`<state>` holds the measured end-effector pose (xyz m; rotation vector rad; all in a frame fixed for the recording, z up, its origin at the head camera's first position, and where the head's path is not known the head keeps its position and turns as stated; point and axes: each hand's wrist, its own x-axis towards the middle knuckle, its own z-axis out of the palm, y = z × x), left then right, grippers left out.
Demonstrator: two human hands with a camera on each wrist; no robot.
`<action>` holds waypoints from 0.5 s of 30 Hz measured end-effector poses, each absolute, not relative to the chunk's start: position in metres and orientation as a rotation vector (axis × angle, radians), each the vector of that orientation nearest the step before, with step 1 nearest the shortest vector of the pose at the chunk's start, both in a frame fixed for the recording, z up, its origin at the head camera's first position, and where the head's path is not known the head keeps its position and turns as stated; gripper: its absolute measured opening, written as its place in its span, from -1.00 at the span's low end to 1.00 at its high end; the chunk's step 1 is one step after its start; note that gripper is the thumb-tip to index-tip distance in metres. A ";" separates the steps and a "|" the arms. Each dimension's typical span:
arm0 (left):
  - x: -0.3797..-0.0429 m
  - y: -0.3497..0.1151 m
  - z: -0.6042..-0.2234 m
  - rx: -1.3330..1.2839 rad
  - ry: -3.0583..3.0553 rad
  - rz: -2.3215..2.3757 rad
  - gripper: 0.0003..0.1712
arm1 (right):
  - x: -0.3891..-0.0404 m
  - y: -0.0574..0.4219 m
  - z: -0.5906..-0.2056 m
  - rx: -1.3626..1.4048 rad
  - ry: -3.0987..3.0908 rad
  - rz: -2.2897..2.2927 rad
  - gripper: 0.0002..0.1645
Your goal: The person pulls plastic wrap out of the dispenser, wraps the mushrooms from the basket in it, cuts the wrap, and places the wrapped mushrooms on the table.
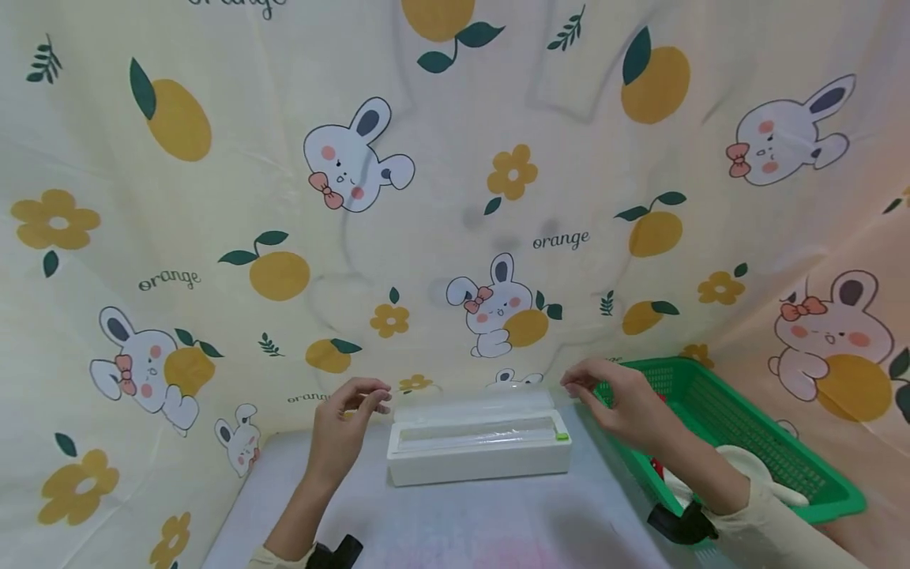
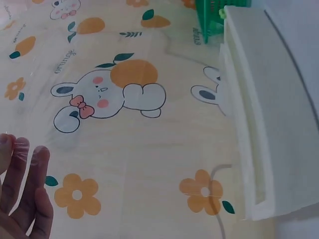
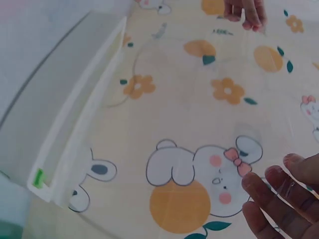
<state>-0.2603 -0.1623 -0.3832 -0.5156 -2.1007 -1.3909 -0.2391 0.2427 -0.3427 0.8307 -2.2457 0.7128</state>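
Note:
A white cling film dispenser [image 1: 479, 466] sits on the table with its lid [image 1: 472, 405] raised at the back. Inside lies a shiny clear roll [image 1: 483, 436], and a small green slider [image 1: 562, 436] marks the right end. Above the box's left end, my left hand [image 1: 340, 431] pinches an edge of clear cling film between thumb and fingers. My right hand [image 1: 620, 399] is raised beyond the box's right end and pinches the film too. Crinkled cling film [image 3: 287, 187] glints at the right fingertips in the right wrist view; most of the sheet is too transparent to make out.
On the right stands a green plastic basket [image 1: 771, 431], partly behind my right forearm. It holds a white item with a handle [image 1: 745, 462] and something red [image 1: 657, 468]. A patterned cloth [image 1: 441, 229] hangs behind the pale table [image 1: 441, 521].

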 end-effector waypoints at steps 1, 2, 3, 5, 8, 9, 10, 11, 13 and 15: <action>-0.257 -0.163 -0.386 -0.529 -2.104 -1.387 -0.90 | -0.235 0.243 -0.345 0.838 -2.244 0.717 -0.62; -0.254 -0.164 -0.388 -0.542 -2.109 -1.387 -0.90 | -0.231 0.243 -0.348 0.844 -2.242 0.725 -0.60; -0.251 -0.166 -0.391 -0.562 -2.112 -1.386 -0.90 | -0.227 0.244 -0.350 0.849 -2.240 0.731 -0.57; -0.245 -0.168 -0.396 -0.604 -2.118 -1.386 -0.90 | -0.219 0.244 -0.357 0.856 -2.236 0.749 -0.53; -0.237 -0.172 -0.402 -0.654 -2.127 -1.389 -0.90 | -0.209 0.244 -0.367 0.885 -2.226 0.796 -0.48; -0.234 -0.173 -0.405 -0.665 -2.130 -1.385 -0.89 | -0.207 0.244 -0.370 0.903 -2.221 0.808 -0.48; -0.232 -0.174 -0.407 -0.666 -2.137 -1.389 -0.89 | -0.204 0.245 -0.374 0.924 -2.217 0.819 -0.47; -0.229 -0.176 -0.410 -0.665 -2.144 -1.399 -0.89 | -0.202 0.245 -0.378 0.945 -2.212 0.829 -0.46; -0.224 -0.178 -0.415 -0.656 -2.175 -1.416 -0.90 | -0.197 0.245 -0.385 0.980 -2.211 0.844 -0.45; -0.218 -0.180 -0.421 -0.643 -2.218 -1.447 -0.91 | -0.191 0.247 -0.393 1.002 -2.226 0.861 -0.44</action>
